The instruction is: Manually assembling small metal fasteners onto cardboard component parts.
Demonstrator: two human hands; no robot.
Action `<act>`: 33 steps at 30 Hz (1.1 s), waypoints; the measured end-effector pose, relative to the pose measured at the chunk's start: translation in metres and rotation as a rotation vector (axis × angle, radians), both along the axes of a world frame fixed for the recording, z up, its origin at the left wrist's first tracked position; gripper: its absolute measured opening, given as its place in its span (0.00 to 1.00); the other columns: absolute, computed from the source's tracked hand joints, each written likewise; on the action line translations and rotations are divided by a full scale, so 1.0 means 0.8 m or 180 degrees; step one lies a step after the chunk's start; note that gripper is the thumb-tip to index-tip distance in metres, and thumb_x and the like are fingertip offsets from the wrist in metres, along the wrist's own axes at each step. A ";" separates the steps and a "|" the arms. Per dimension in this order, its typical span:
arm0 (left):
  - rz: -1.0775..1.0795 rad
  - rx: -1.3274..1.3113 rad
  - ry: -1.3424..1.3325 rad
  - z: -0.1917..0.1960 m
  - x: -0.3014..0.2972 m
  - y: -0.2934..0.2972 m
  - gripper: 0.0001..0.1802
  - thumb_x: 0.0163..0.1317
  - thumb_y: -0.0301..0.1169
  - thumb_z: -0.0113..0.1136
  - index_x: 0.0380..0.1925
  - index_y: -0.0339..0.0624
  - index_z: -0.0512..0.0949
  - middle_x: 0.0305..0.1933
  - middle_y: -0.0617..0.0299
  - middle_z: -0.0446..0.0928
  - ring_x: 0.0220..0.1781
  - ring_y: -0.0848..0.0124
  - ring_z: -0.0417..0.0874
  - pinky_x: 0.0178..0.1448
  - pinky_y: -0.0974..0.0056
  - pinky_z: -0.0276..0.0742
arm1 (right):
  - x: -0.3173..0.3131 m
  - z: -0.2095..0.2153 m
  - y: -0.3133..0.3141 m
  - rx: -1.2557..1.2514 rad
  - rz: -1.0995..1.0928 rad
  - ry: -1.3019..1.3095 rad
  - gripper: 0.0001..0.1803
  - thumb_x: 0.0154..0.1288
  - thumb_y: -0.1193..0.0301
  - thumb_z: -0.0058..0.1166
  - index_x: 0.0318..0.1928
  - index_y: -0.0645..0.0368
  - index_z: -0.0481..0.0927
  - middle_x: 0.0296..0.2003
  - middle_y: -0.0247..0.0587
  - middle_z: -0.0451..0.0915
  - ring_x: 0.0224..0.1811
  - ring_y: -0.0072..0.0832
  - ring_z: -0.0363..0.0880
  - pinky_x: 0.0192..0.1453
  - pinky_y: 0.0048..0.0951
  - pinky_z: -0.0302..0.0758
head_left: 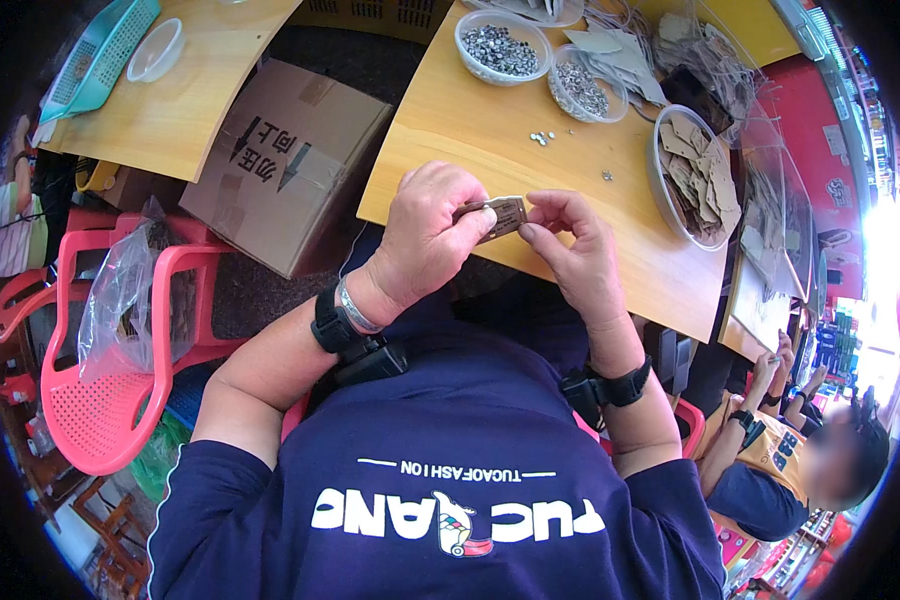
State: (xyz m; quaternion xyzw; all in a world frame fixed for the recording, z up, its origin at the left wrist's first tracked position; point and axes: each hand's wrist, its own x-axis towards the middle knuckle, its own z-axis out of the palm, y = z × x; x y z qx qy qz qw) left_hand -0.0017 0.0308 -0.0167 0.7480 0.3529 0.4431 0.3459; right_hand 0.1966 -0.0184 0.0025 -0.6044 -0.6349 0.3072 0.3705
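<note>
My left hand grips a small, flat brown tag, with the thumb pressed on its face and the other fingers curled behind. From the other side, my right hand has its thumb and forefinger closed at the tag's right end. Between them the tag is held above the near edge of the wooden table. Dark markings show on its face, too small to make out. A few loose shiny metal studs lie on the table beyond my hands, and another small metal piece is nearer the right.
Two clear bowls of metal studs stand at the back. To the right, a bowl holds brown tags, beside stacked pale pieces. A cardboard box and a pink chair are left; a co-worker sits right.
</note>
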 end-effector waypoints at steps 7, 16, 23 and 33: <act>0.0526 0.0556 0.0700 -0.011 0.009 0.008 0.09 0.53 0.27 0.61 0.35 0.39 0.78 0.42 0.53 0.76 0.49 0.52 0.76 0.55 0.53 0.70 | 0.000 -0.014 0.011 -0.0586 -0.0352 0.0341 0.12 0.58 0.74 0.65 0.42 0.64 0.80 0.30 0.38 0.83 0.33 0.22 0.80 0.40 0.25 0.77; -0.0129 0.1605 0.1414 -0.023 0.010 -0.008 0.17 0.50 0.29 0.62 0.43 0.38 0.81 0.49 0.56 0.76 0.57 0.57 0.75 0.65 0.53 0.64 | -0.003 0.012 0.035 -0.1083 -0.0161 -0.0779 0.12 0.56 0.67 0.63 0.36 0.61 0.83 0.29 0.45 0.84 0.33 0.34 0.84 0.40 0.34 0.78; -0.0187 0.1598 0.1451 -0.024 0.008 -0.005 0.15 0.50 0.29 0.63 0.39 0.38 0.81 0.47 0.56 0.77 0.56 0.57 0.75 0.65 0.52 0.64 | 0.019 0.020 0.049 -0.1132 -0.0427 -0.0994 0.11 0.59 0.65 0.60 0.36 0.58 0.86 0.31 0.44 0.84 0.35 0.38 0.84 0.42 0.35 0.78; -0.0152 0.1552 0.1213 -0.031 0.009 -0.002 0.15 0.48 0.29 0.64 0.39 0.40 0.81 0.46 0.57 0.77 0.55 0.58 0.76 0.66 0.51 0.64 | 0.033 -0.002 0.103 -0.0303 -0.0821 -0.1573 0.11 0.60 0.64 0.60 0.36 0.57 0.86 0.36 0.45 0.84 0.38 0.41 0.83 0.45 0.39 0.76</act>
